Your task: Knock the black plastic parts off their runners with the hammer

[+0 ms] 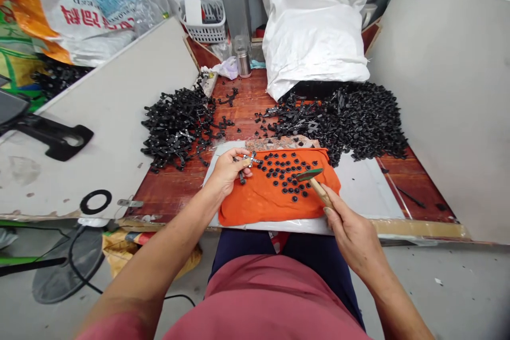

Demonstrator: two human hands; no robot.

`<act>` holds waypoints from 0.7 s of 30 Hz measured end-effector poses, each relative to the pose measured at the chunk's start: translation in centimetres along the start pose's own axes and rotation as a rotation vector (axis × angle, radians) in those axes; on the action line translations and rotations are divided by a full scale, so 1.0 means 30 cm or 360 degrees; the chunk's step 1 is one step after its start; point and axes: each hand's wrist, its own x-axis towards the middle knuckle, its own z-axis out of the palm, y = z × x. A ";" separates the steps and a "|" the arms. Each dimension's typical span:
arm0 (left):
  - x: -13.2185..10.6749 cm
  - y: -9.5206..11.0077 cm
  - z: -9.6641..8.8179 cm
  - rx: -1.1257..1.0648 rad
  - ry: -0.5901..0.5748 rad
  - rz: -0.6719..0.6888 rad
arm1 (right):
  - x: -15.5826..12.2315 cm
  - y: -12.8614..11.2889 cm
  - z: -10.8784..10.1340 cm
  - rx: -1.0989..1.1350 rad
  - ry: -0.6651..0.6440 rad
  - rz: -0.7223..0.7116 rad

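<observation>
An orange cloth (263, 199) lies on the near edge of a wooden table and carries several small black round pieces (285, 170). My left hand (229, 170) is closed in a pinch on a small black cross-shaped plastic part (250, 159) at the cloth's left edge. My right hand (353, 236) grips the wooden handle of a small hammer, whose green head (308, 174) hangs just above the round pieces at the cloth's right side.
A heap of black sprue frames (179, 122) lies left of the cloth and a larger heap of black round parts (358, 117) right of it. A white sack (314, 21), a metal cup (244, 61) and a basket (205, 21) stand behind. Grey boards (446, 95) flank the table.
</observation>
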 end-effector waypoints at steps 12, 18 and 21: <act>-0.200 0.135 -0.155 0.2413 -0.0087 0.0375 | -0.008 0.054 0.032 0.0005 -0.0086 -0.0008; -0.187 0.135 -0.161 0.2860 -0.0311 0.0900 | -0.010 0.051 0.041 0.0073 -0.0123 0.0026; -0.124 0.042 -0.174 0.2844 -0.0435 0.1110 | -0.012 0.040 0.042 0.0099 -0.0161 0.0022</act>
